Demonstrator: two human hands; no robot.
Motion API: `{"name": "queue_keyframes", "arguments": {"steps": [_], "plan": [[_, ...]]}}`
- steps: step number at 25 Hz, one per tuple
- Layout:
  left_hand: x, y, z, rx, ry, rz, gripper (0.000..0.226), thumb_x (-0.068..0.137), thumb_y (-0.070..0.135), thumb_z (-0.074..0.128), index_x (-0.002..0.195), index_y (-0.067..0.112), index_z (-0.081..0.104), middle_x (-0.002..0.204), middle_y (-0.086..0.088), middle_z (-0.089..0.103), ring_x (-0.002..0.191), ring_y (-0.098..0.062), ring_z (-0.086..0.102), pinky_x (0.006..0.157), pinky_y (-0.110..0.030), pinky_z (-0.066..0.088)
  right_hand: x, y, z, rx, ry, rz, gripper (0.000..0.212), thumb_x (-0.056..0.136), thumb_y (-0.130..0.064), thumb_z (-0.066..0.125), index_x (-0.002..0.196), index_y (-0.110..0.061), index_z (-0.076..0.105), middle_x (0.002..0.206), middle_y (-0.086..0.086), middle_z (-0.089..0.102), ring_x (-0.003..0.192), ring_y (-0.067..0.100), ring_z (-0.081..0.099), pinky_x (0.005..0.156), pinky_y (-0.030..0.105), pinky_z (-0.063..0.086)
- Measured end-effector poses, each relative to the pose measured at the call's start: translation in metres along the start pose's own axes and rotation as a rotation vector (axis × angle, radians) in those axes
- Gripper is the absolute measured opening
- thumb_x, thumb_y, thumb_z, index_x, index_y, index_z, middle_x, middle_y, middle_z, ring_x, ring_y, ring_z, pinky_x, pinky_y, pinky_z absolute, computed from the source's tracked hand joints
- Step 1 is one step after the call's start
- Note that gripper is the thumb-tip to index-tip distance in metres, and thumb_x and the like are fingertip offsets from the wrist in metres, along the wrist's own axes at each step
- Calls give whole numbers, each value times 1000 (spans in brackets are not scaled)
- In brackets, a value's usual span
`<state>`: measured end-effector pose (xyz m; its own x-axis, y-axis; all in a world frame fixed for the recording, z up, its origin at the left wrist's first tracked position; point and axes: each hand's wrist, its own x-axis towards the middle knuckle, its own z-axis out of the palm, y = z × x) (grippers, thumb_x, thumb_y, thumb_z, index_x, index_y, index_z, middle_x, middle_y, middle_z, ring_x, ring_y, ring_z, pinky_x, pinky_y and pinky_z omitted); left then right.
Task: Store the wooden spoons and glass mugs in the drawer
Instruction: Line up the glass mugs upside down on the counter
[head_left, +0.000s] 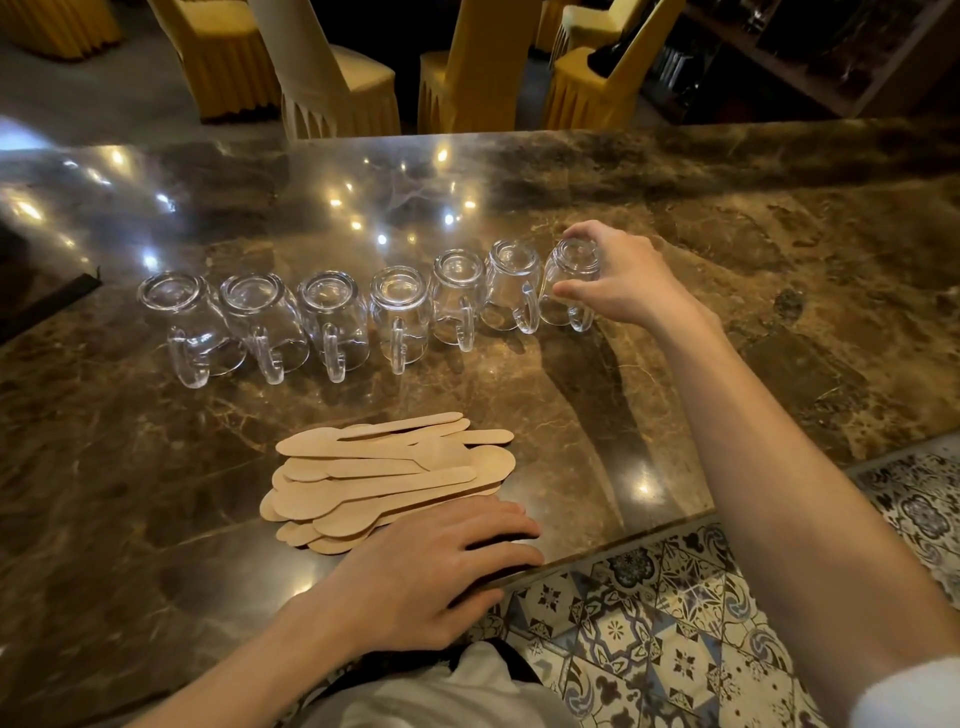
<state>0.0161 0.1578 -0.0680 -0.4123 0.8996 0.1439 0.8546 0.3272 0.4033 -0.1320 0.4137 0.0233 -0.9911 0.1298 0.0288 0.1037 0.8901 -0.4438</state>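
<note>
Right grip: the right hand (631, 280) is clamped on the end mug (573, 260) from above. The thumb presses the near side of the glass and the curled fingers wrap over its upturned base and far side.
End mug: clear glass, upside down, rim on the tabletop (769, 322), handle pointing toward the person. It is the rightmost of the row and stands just beside its neighbour; whether the two touch cannot be told.
Glass mugs: six more glass mugs (399, 306) run leftward from the held one in a slightly curved line across the middle of the tabletop. All are upside down with their handles toward the person, standing close together side by side.
Wooden spoons: the wooden spoons (384, 475) lie flat in a loose overlapping pile nearer the person than the mugs. Their long axes run roughly left to right, with bowls at both ends of the heap.
Left grip: the left hand (436, 564) lies palm down on the tabletop near its front edge, holding nothing. The fingers are stretched out and slightly spread, against the near side of the spoon pile.
Tabletop: polished brown marble with pale veins, with spots of light mirrored in it.
Floor: patterned blue and white tiles on the floor (675, 639), below the tabletop's front edge at the right.
Beyond: chairs (470, 73) in yellow and cream covers stand past the far edge.
</note>
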Motion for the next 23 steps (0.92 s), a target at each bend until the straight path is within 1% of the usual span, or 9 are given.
{"name": "queue_keyframes", "arguments": {"steps": [5,8,12,14,16,17,19,21,23], "plan": [[1,0,-1,0,8,12,36,95,37,46,130,31,47,139,13,45,133,-5,35,107,-26,36,2,2,2,1,-16,-1,66,77,-37,73,136,-29,43,139,3,51,115,23,56,99,40,40],[-1,0,-2,7,24,42,32,96,35,47,127,27,53,137,10,51,131,-7,40,107,-27,37,1,3,3,21,-27,-7,70,79,-37,72,139,-28,38,141,3,49,117,24,55,99,41,40],[-7,-2,-4,-8,59,25,30,97,36,45,120,25,61,129,10,58,127,-6,46,104,-27,40,-3,4,8,10,-45,36,86,78,-37,72,147,-23,23,149,7,38,134,26,39,107,41,33],[-8,-3,-3,1,59,12,30,98,36,44,119,25,62,129,11,59,127,-6,46,105,-25,39,-11,1,13,15,22,50,85,79,-36,72,147,-20,23,151,6,34,137,24,34,109,41,30],[-5,-2,-2,4,64,6,29,98,36,44,118,25,62,127,11,60,126,-6,46,105,-25,39,-25,-7,19,59,151,35,75,82,-33,70,144,-19,32,148,4,37,135,20,36,110,38,31],[-3,-3,-2,-6,74,6,28,97,34,45,116,23,63,126,9,60,125,-7,47,104,-26,40,-35,-13,21,109,232,14,67,83,-32,69,140,-19,37,144,2,42,131,17,39,109,36,34],[-1,-3,-3,-44,75,6,26,97,31,47,112,21,65,124,7,62,123,-9,50,101,-28,43,-64,-26,28,282,355,-29,51,85,-29,66,131,-19,48,129,-3,52,117,8,49,100,28,43],[0,-3,-3,-59,75,3,24,95,25,50,112,19,65,123,5,62,121,-11,52,97,-31,46,-98,-39,35,584,376,-45,34,87,-27,64,120,-19,57,113,-10,60,102,1,57,86,19,49],[1,-3,-3,-80,77,-20,27,93,19,50,116,17,64,122,1,63,118,-14,54,96,-33,48,-137,-52,48,921,324,-20,17,91,-24,59,106,-19,63,96,-9,68,87,5,63,76,20,52]]}}
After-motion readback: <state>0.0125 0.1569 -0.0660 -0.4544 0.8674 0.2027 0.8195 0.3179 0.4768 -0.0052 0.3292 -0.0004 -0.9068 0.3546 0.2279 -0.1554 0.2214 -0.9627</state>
